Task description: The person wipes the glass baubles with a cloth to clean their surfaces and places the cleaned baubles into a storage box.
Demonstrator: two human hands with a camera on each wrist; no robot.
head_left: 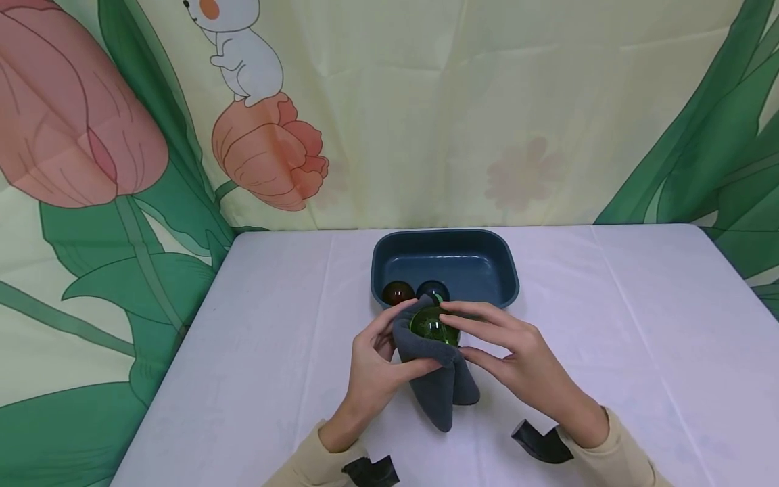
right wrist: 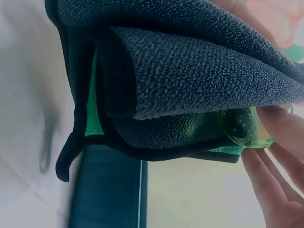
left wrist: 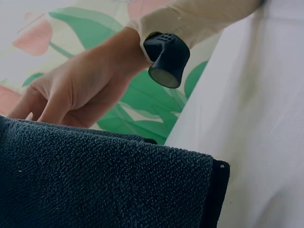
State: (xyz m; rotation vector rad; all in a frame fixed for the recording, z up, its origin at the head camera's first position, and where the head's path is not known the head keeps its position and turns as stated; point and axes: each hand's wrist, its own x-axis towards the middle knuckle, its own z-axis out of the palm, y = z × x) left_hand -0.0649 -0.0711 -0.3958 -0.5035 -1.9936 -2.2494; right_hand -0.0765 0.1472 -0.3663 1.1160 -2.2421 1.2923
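A green glass ball [head_left: 433, 325] sits in the folds of a dark grey-blue terry cloth [head_left: 447, 385], held up in front of the basin in the head view. My left hand [head_left: 389, 358] grips the cloth from the left, thumb over its front fold. With spread fingertips my right hand [head_left: 511, 345] holds the ball on its right side. The right wrist view shows the fingers around the green ball [right wrist: 244, 128], partly covered by the cloth [right wrist: 213, 71]. Hanging cloth [left wrist: 104, 175] fills the lower left wrist view.
Behind the hands stands a dark blue rectangular basin [head_left: 444, 237] on the white-covered table [head_left: 274, 338]. Inside, near its front wall, are a dark red ball [head_left: 398, 293] and a dark ball [head_left: 433, 289]. A printed curtain [head_left: 402, 122] hangs behind the table.
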